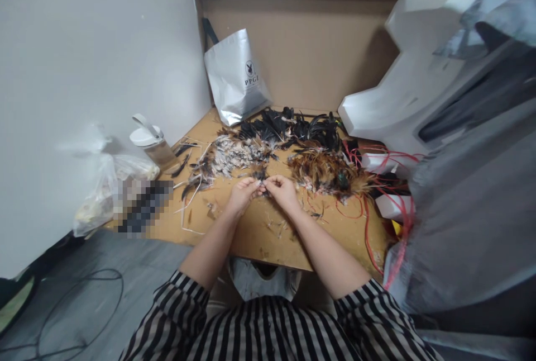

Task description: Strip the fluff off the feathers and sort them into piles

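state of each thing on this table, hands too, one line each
left hand: fingers pinched on a small dark feather
right hand: fingers pinched on the same feather
black feathers: loose pile at the back
brown feathers: heaped right of the hands
grey-white feathers: spread out flat
bottle: upright, lid shut
silver bag: standing, leaning on the cardboard
red cords: tangled, trailing over the table edge

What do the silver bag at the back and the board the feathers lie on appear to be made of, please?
The silver bag looks like metallised plastic film: glossy, creased, with bright highlights and a printed logo. The board looks like bare fibreboard or particle board: flat, matte tan, speckled, with no varnish showing. Both hands, left hand and right hand, pinch something small and dark above it.
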A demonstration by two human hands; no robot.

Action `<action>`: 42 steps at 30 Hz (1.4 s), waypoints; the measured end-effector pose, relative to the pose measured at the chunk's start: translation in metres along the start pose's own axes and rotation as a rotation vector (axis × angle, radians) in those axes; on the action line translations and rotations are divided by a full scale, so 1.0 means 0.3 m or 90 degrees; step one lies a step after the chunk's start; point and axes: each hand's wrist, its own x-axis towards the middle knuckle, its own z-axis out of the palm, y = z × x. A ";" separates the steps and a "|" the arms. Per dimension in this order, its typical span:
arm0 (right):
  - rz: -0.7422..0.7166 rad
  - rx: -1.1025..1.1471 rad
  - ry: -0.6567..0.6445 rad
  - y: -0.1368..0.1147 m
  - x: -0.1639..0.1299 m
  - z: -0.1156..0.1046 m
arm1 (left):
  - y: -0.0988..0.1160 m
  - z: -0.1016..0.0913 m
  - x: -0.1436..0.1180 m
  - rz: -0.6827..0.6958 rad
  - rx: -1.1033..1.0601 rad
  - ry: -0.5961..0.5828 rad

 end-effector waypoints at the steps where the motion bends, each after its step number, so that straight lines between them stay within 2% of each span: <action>1: 0.051 0.050 -0.026 -0.002 0.002 -0.001 | 0.003 0.002 -0.002 0.004 -0.002 0.000; 4: 0.146 0.169 -0.081 -0.012 0.003 -0.006 | 0.007 0.006 -0.007 0.012 -0.008 -0.007; 9: 0.169 0.291 -0.107 -0.008 0.001 -0.006 | 0.007 0.009 -0.012 0.006 -0.009 -0.019; 12: 0.135 0.274 -0.055 0.002 0.004 0.004 | 0.005 0.010 -0.013 -0.004 -0.010 -0.013; 15: 0.050 0.215 0.003 0.016 0.012 0.013 | 0.000 0.007 -0.011 0.004 -0.009 -0.016; 21: -0.067 0.096 0.035 0.043 0.021 0.016 | -0.007 0.003 -0.009 0.001 0.024 -0.016; 30: -0.074 0.061 0.061 0.039 0.015 0.026 | -0.014 0.010 -0.005 0.000 0.072 -0.015; 37: -0.034 0.188 0.011 0.018 0.003 0.027 | -0.014 0.006 -0.006 0.020 0.104 -0.022; 42: -0.032 0.242 0.010 0.017 0.001 0.030 | -0.013 0.002 -0.006 0.022 0.116 -0.042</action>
